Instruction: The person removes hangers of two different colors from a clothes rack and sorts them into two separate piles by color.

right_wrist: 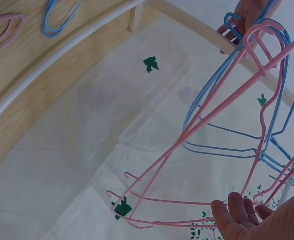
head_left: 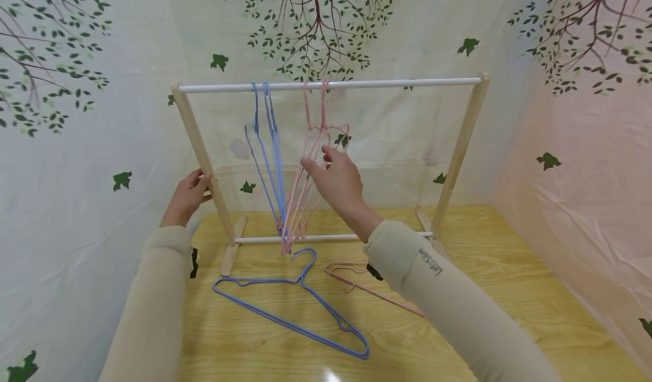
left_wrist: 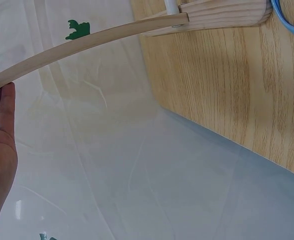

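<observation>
Two pink hangers (head_left: 307,184) hang close together from the white top rail (head_left: 397,83) of a wooden rack. Around them is my right hand (head_left: 340,181), its fingers and thumb spread apart; in the right wrist view the fingers (right_wrist: 232,212) lie right at the pink wires. Just left, several blue hangers (head_left: 275,144) hang on the same rail, their lower corners crossing the pink ones. My left hand (head_left: 185,198) holds the rack's left post (head_left: 204,161) about halfway up, fingers reaching behind it. In the left wrist view its fingertips meet the post's edge.
On the wood-grain table (head_left: 489,291) in front of the rack lie a blue hanger (head_left: 285,321) and a pink hanger (head_left: 377,294), the latter partly under my right forearm. A white lower rail (head_left: 356,237) joins the rack's feet. Leaf-printed sheets (head_left: 397,144) surround the table.
</observation>
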`<state>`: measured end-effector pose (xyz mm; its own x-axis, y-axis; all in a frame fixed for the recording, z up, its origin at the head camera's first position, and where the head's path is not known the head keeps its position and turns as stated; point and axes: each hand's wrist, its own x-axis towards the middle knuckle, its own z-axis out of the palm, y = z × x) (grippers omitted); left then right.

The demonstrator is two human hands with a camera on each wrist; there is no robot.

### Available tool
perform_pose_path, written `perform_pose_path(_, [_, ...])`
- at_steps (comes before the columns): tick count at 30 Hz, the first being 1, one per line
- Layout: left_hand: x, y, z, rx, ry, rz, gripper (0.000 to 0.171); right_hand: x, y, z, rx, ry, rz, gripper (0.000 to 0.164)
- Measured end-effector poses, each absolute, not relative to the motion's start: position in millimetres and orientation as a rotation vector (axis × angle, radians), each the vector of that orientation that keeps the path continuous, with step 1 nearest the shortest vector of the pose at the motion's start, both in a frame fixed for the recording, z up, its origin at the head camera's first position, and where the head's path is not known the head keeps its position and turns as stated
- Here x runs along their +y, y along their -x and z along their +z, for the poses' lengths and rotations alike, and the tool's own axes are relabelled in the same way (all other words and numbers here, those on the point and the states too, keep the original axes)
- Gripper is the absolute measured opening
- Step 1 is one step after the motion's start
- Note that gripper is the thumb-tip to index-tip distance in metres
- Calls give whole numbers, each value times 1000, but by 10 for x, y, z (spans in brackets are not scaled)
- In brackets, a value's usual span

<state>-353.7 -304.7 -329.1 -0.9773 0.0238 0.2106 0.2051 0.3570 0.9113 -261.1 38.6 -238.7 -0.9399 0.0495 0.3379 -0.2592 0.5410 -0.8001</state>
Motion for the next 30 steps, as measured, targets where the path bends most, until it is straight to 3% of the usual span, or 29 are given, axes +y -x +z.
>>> perform_pose_path(13, [-3041, 3515, -3291, -2449, 192, -1681, 60, 419, 2581, -2444, -2443, -168, 1366, 54])
perform_pose_path(30, [-3060, 3531, -3281, -2460, 191, -1696, 60, 1044, 2587, -2177, -2522, -290, 1556, 36])
